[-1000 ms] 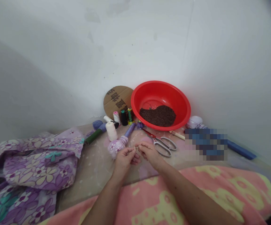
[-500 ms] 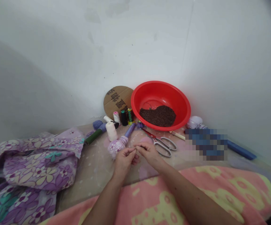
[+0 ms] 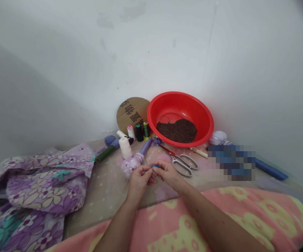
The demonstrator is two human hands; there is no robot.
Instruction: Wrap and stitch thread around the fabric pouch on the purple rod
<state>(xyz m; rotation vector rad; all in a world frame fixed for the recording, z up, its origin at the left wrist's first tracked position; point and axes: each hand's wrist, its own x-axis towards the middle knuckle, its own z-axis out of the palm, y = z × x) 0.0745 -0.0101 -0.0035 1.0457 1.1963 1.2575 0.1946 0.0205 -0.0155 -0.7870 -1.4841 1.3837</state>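
Note:
My left hand (image 3: 140, 178) and my right hand (image 3: 166, 172) meet at the fingertips above the table, both closed in a pinch. A small blue object (image 3: 155, 166) shows at the fingers of my right hand; it is too small to name. What my left fingertips pinch is hidden. Just beyond my left hand lies a wrapped stick with a round head of purple flowered cloth (image 3: 131, 165). Right of my right hand rest scissors with grey handles and red near the blades (image 3: 182, 166).
A red basin (image 3: 206, 120) with dark brown grains (image 3: 177, 130) stands against the wall. Thread spools (image 3: 139, 133), a white thread cone (image 3: 125, 147) and a cardboard disc (image 3: 130, 113) are to its left. Flowered cloth (image 3: 46, 189) is heaped at left. A pink-yellow blanket (image 3: 167, 224) lies in front.
The small blue object now shows at my right fingertips, where it was not visible before. Both hands stay in nearly the same place. The view has shifted very slightly.

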